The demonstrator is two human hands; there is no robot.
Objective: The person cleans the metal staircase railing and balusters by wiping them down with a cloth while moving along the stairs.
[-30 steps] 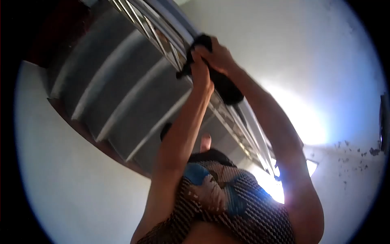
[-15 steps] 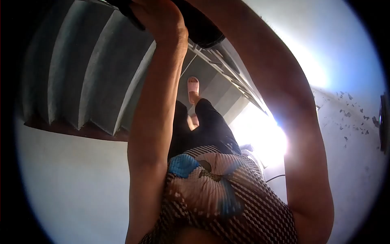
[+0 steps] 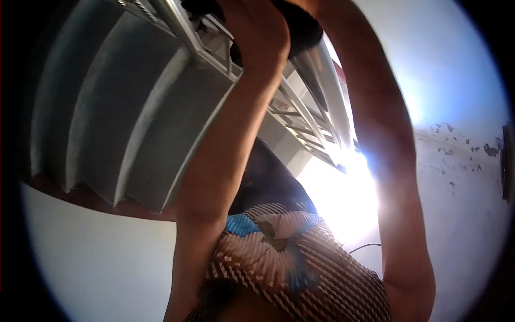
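Note:
My left hand (image 3: 260, 32) is raised at the top edge, its palm side and wrist showing while the fingers are cut off or hidden. A soft-looking black thing (image 3: 303, 29) lies against and behind it, reaching towards my right wrist; what kind of thing it is I cannot make out. Beyond the left hand runs a metal stair railing (image 3: 185, 32). Whether that hand touches the rail does not show. My right forearm (image 3: 370, 70) stretches up the right side, and its hand is out of the frame.
Grey stair steps (image 3: 145, 102) fan out at the left, with a dark red skirting (image 3: 145, 208) along a white wall (image 3: 102, 247). More silver railing (image 3: 303, 104) slopes down towards a bright glare. Paint is peeling from the right wall (image 3: 456, 214).
My left hand and the black thing have shifted right and lower in view. More railing and stairs show now, and the feet in pink slippers are no longer visible.

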